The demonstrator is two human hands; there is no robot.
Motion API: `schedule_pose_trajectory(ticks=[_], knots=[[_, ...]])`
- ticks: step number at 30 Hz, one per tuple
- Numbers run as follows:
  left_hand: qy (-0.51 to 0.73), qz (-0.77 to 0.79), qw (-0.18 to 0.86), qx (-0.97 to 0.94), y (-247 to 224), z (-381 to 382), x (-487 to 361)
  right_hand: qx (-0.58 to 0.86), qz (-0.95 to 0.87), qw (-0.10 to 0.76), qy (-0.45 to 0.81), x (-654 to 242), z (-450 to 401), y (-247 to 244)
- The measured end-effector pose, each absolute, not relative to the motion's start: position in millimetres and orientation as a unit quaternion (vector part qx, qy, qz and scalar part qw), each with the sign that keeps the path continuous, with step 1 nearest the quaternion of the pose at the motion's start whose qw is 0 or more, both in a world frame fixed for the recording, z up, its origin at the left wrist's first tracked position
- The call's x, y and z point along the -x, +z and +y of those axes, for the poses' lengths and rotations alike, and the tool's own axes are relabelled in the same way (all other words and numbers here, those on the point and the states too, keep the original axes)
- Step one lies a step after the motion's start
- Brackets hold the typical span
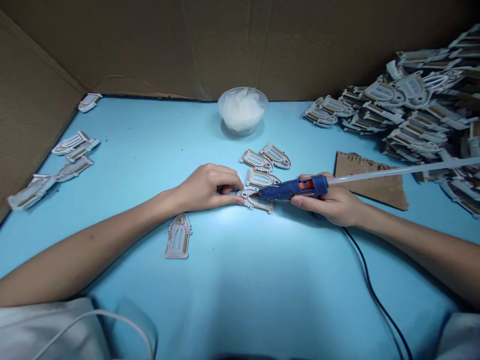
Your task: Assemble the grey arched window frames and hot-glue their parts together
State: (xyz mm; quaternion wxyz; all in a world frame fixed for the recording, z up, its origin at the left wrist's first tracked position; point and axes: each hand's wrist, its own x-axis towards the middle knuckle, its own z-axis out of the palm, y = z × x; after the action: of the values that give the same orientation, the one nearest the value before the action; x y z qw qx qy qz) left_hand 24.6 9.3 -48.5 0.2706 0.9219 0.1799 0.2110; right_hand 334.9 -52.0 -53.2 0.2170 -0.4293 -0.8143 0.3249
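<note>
In the head view my right hand (333,204) is wrapped round a blue hot glue gun (288,190), its tip pointing left. A long clear glue stick (405,170) runs out of its back end. The tip meets or nearly meets an arch-shaped cutout (258,201) with white trim and a brown strip. My left hand (213,189) pinches the left end of that cutout between thumb and fingers. Just beyond it lie similar cutouts (261,177), several in a loose group. One more arch cutout (178,237) lies alone below my left wrist.
A clear bowl (243,111) of white, crumpled material stands at the back. On the right is a large heap of cutouts (416,110), beside a torn cardboard piece (369,180). Several cutouts (33,191) lie at left. Cardboard walls (150,45) border the blue table; a black cord (369,282) trails rightward.
</note>
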Motion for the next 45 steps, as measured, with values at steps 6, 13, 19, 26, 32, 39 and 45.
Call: schedule_pose_trajectory(ticks=[6, 13, 19, 26, 32, 39, 45], knots=[[0.204, 0.185, 0.277, -0.921, -48.3, 8.7, -24.5, 0.418, -0.814, 0.221, 0.337, -334.6, -51.9, -52.0], [0.205, 0.182, 0.273, -0.922, -48.4, 9.6, -25.3, 0.420, -0.817, 0.218, 0.328, -335.8, -51.1, -54.1], [0.206, 0.183, 0.275, -0.921, -48.5, 9.5, -25.6, 0.417, -0.820, 0.221, 0.324, -335.9, -51.0, -54.5], [0.198, 0.189, 0.280, -0.920, -47.6, 10.5, -25.9, 0.433, -0.805, 0.225, 0.338, -332.7, -51.9, -49.0], [0.198, 0.189, 0.276, -0.921, -47.3, 9.8, -26.2, 0.425, -0.705, 0.228, 0.520, -325.3, -56.0, -42.6], [0.214, 0.186, 0.275, -0.919, -47.4, 9.6, -24.3, 0.461, -0.535, 0.441, 0.554, -322.7, -52.3, -48.6], [0.195, 0.136, 0.234, -0.943, -45.9, 7.9, -22.4, 0.475, -0.506, 0.448, 0.564, -319.2, -51.3, -43.1]])
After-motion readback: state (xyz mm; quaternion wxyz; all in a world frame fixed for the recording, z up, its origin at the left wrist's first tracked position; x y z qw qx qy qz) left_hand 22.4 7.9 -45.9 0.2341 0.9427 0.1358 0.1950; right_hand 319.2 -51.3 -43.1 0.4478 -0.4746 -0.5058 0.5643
